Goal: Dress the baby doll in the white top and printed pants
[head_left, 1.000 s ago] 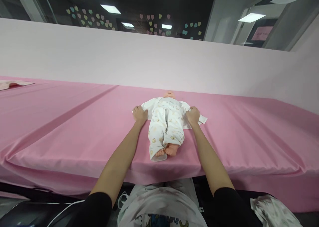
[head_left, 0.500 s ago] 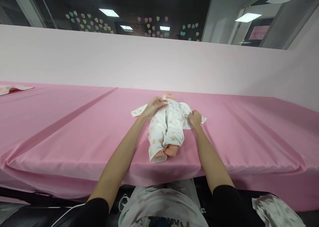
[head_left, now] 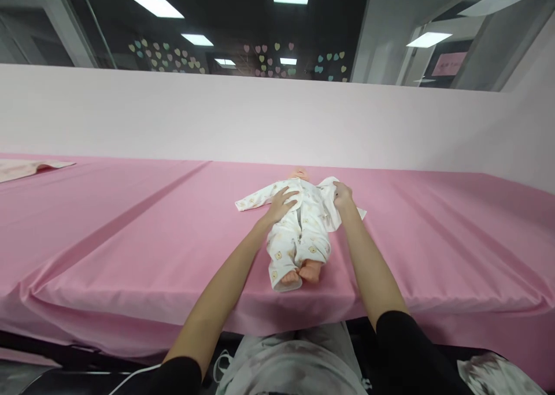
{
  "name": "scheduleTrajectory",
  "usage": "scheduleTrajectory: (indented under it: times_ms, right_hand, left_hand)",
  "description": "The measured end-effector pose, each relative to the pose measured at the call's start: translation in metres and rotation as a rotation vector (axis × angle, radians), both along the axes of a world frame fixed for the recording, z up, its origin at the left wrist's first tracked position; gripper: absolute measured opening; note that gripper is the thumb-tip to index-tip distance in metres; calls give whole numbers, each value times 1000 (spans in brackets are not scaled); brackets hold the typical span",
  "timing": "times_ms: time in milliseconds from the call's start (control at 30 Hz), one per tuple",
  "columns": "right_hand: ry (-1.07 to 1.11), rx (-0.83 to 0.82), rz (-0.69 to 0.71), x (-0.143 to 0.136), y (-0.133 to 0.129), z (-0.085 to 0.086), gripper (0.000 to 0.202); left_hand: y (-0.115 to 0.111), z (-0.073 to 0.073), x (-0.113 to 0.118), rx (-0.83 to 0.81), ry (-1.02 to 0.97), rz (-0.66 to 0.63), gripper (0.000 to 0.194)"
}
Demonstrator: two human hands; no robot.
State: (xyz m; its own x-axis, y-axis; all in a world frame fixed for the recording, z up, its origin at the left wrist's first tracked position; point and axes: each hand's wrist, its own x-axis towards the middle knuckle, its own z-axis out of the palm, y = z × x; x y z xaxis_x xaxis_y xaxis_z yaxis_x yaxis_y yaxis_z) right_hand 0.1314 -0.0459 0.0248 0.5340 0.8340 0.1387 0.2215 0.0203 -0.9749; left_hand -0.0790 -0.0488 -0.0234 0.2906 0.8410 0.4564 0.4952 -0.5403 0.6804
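Observation:
A baby doll [head_left: 310,271] lies on its back on the pink cover, feet toward me, in white patterned clothes [head_left: 282,250]. One sleeve [head_left: 255,199] stretches out to the left. My left hand [head_left: 282,203] rests on the doll's chest with its fingers spread. At the doll's right side, my right hand [head_left: 342,195] is closed on the white garment's loose side [head_left: 329,210]. A sleeve end [head_left: 361,213] pokes out beyond my right wrist. The doll's arm on that side is hidden.
The pink cover [head_left: 130,221] spreads over the table, with folds running across it. A light cloth [head_left: 30,168] lies at the far left. Behind stands a white wall [head_left: 243,123] below dark glass. Patterned fabric [head_left: 498,375] is at the lower right.
My left hand has come down flat on the doll's chest. My right hand has shifted up along the garment, lifting its side a little. The whole view has tilted slightly.

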Motion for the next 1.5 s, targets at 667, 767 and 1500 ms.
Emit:
scheduleTrajectory:
  times_ms: [667, 767, 1500]
  right_hand:
    - [-705, -156, 111, -83, 40, 4, 26]
    - [-700, -156, 93, -89, 41, -2, 28]
    - [-33, 168, 57, -51, 79, -48, 37]
  left_hand:
    - [4, 39, 24, 42, 266, 256, 30]
    - [38, 47, 34, -47, 232, 386, 35]
    - [87, 36, 63, -134, 261, 411, 28]
